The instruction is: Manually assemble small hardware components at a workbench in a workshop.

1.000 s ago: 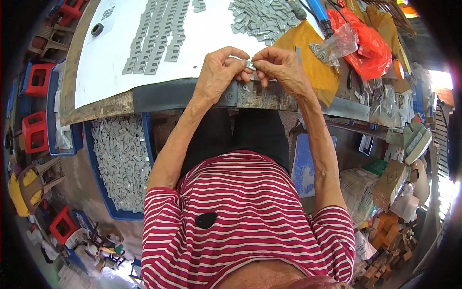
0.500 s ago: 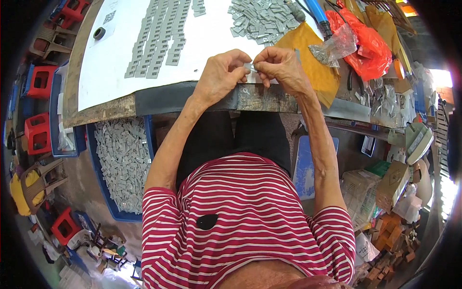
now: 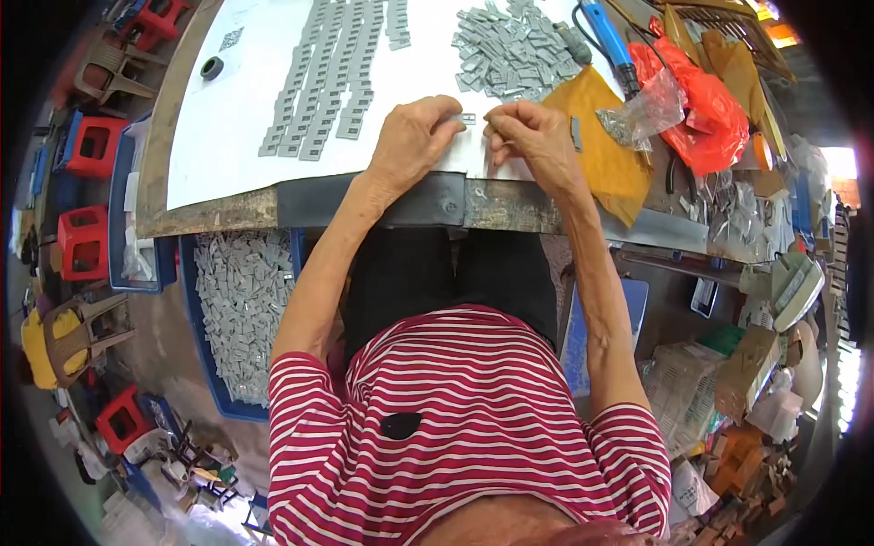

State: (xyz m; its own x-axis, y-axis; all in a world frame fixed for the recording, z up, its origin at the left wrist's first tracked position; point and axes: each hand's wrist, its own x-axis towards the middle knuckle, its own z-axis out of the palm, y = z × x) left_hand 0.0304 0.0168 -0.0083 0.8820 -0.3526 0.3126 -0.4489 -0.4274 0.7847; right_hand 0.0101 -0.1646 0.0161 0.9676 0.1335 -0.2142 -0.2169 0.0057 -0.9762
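Small Grey Piece Held Between Two Hands at the Counter Edge

Head view: just above the middle of the frame, a small flat grey piece (image 3: 467, 118) lies with its long axis left to right across the picture, over the white sheet (image 3: 228, 136) on the counter (image 3: 218, 211). The left hand (image 3: 414, 141) pinches its left end with curled fingers. The right hand (image 3: 533, 136), fingers bunched narrow, sits just beside its right end; contact there cannot be told. Above the hands, a loose heap of grey pieces (image 3: 514, 50). In the upper left, rows of grey pieces (image 3: 323, 73). To the right, an orange bag (image 3: 701, 118).
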